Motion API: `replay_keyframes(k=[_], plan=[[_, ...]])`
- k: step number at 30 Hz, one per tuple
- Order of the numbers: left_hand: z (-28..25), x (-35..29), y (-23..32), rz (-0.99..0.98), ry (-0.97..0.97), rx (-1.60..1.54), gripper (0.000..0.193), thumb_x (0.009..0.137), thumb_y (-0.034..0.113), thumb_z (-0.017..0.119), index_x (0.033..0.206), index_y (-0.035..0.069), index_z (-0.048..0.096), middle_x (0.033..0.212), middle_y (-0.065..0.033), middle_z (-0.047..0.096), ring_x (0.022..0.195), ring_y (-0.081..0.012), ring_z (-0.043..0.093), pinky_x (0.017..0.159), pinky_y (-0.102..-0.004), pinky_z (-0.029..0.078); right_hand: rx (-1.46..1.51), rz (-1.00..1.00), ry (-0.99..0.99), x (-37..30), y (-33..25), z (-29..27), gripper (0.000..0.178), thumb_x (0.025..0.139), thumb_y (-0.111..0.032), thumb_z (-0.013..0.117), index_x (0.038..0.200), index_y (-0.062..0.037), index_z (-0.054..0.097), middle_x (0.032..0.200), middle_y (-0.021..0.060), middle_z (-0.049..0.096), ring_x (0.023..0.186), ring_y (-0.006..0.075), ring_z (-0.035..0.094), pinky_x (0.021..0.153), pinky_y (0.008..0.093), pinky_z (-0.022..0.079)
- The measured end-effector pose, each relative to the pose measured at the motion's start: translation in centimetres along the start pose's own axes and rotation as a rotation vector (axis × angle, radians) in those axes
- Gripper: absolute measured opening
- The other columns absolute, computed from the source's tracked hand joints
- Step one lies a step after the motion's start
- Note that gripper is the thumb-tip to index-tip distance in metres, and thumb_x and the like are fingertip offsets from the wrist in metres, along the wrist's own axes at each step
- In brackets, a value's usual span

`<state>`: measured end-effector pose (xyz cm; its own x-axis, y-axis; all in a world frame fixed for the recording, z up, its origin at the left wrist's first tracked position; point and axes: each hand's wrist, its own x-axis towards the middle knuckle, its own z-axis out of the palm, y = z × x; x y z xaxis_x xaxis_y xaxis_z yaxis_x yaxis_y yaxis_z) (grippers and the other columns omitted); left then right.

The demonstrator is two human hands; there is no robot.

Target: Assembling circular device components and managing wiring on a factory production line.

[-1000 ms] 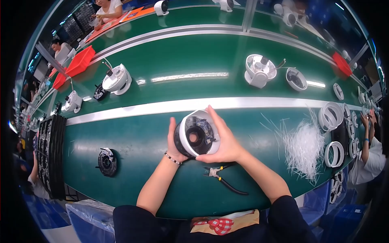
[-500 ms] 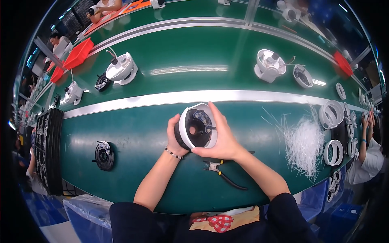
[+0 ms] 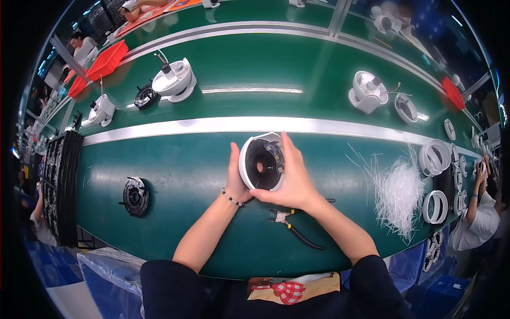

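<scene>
Hands [image 3: 265, 183] grip housing [image 3: 261, 162] over green bench [image 3: 186, 159] — busy workshop.

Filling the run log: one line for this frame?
left hand: holds white round housing | right hand: same housing | cutters: on green table

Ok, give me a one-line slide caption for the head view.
Both hands, left and right, hold a round white housing above a green workbench, cutting pliers lying beside.

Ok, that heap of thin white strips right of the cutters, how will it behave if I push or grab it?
The pile of white strips looks loose and very light, so a push would probably scatter it; stray strands already lie around it on the green table. A grab likely lifts only a tangled, floppy tuft.
</scene>
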<state>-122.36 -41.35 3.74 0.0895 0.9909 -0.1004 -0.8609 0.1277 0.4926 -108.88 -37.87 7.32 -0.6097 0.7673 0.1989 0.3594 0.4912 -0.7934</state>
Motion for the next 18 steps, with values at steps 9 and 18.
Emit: replay_keyframes(k=[9,18], plan=[[-1.9,-0.7,2.0,-0.062,-0.042,-0.085,0.067,0.086,0.057,0.021,0.120,0.004,0.044,0.113,-0.0122,0.052,0.103,-0.0231,0.052,0.089,-0.0369,0.043,-0.211,-0.276,-0.007,1.1,-0.8,1.1,0.113,0.046,-0.038,0.077,0.129,0.0100,0.016,0.131,0.0282,0.024,0.118,0.0414,0.029,0.095,0.0464,0.027],[-2.5,-1.9,3.0,0.003,-0.031,-0.093,0.070,0.082,0.061,0.031,0.120,0.004,0.043,0.115,-0.0131,0.051,0.107,-0.0248,0.050,0.091,-0.0391,0.041,-0.239,-0.213,0.041,1.9,-1.0,3.2,0.114,0.045,-0.043,0.077,0.128,0.0091,0.019,0.128,0.0244,0.028,0.114,0.0386,0.033,0.093,0.0445,0.029]])
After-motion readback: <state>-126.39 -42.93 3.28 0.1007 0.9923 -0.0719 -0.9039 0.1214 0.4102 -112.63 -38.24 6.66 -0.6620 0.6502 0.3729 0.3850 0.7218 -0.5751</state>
